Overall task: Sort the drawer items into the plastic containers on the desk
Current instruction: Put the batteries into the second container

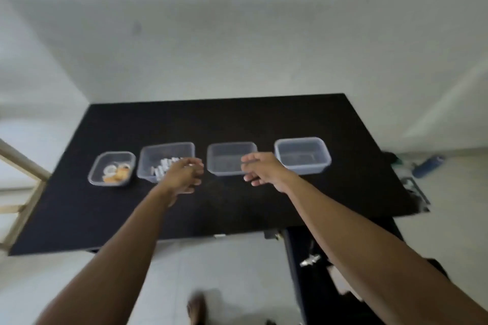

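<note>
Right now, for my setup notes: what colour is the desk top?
The desk top is black, clearest in the head view.

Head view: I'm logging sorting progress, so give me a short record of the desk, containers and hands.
desk: black, four clear containers in a row
leftmost container: orange and white round items
second container: white pieces
third container: looks empty
rightmost container: looks empty
left hand: over second container's right edge, curled, hold unclear
right hand: at third container's front right corner, hold blurred
</note>
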The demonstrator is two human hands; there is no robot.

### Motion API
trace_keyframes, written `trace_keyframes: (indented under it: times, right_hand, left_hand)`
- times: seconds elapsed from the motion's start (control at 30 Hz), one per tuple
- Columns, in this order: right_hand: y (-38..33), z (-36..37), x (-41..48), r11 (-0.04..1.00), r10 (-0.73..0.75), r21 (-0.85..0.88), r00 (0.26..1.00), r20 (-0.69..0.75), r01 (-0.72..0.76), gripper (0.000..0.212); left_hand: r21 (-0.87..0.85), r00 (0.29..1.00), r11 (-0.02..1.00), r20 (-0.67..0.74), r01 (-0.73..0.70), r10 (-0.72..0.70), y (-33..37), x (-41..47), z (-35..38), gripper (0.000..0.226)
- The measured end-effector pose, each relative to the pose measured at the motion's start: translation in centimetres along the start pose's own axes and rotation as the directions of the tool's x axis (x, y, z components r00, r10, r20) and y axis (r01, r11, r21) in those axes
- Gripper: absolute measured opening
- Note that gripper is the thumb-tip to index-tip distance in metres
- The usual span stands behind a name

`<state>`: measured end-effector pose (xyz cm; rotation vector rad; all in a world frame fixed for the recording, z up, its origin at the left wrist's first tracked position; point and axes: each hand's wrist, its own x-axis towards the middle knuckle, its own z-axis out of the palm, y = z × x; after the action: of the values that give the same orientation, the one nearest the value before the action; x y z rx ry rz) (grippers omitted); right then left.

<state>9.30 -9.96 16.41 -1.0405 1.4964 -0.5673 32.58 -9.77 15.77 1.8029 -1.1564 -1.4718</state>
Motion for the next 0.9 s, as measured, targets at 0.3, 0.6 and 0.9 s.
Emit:
trace_keyframes:
  times: [0.3,0.6,0.9]
  right_hand:
    - [10.6,-10.3,-7.5,0.996,0.062,-0.055,0.995,-0.074,-0.066,0.027]
    - [19.9,-17.9,-17.6,0.993,0.116,0.006,0.971,-0.210,-0.117,0.025]
    - [28.1,-23.4,-23.4,0.983,0.181,0.058,0.948,-0.263,-0.172,0.023]
  left_hand:
    - [0.038,0.993,0.999,0.118,0.013,-0.017,-2.8,-7.2,13.8,0.021]
    - [0.060,0.968,0.997,0.244,0.045,-0.059,-7.8,-15.1,24.2,0.019]
    - [0.115,0.952,0.985,0.264,0.127,-0.154,-12.3,-19.8,31.4,0.018]
